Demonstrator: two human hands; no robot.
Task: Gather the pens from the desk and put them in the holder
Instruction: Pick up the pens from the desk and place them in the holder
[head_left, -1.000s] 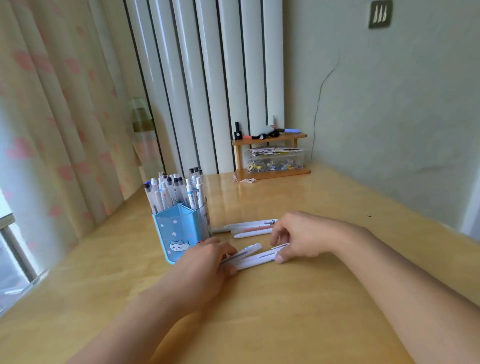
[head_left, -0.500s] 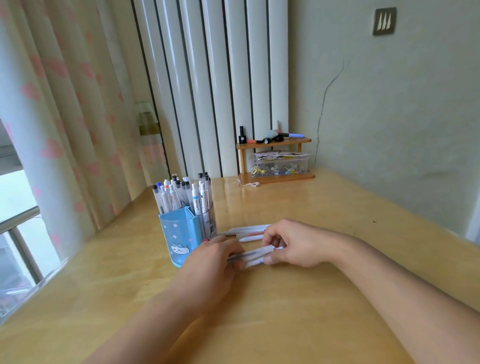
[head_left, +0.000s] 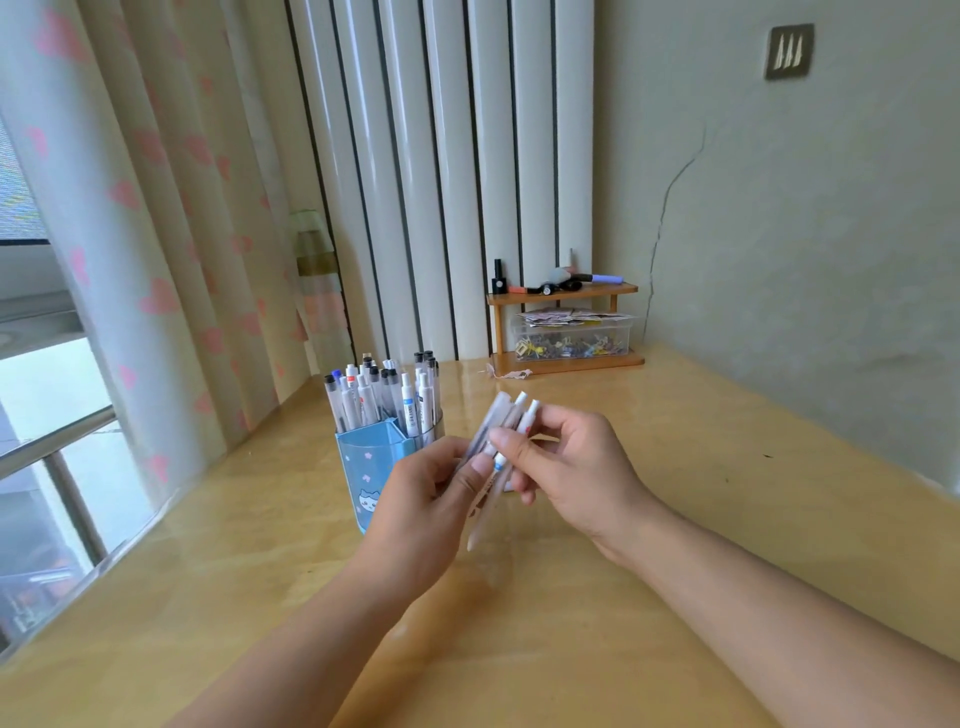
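**Both hands hold a bundle of pens above the desk, beside the holder**

The left hand (head_left: 421, 499) and the right hand (head_left: 576, 467) meet over the glossy light wooden desk (head_left: 545, 623), and together they grip a small bundle of white and translucent plastic pens (head_left: 501, 441). The bundle is tilted, its upper ends pointing up and away from the person and its lower ends hanging down between the two hands, clear of the desk surface. The left hand's fingers and thumb are curled round the middle of the bundle; the right hand pinches it from the other side, thumb in front and fingers curled behind. How many pens are in the bundle cannot be told exactly; at least three tops show.

Just to the left of the hands stands the light blue plastic pen holder with a cartoon cat face (head_left: 371, 467), partly hidden by the left hand. It is already packed with upright pens with black, white and blue caps (head_left: 382, 397).

At the far edge of the desk, against the white ribbed wall panel (head_left: 441, 156), sits a small two-tier wooden shelf (head_left: 566, 358) carrying a clear plastic box of small colourful items (head_left: 571, 340) and several small things on its top board. A pale curtain with pink hearts (head_left: 130, 208) hangs on the left beside a window.
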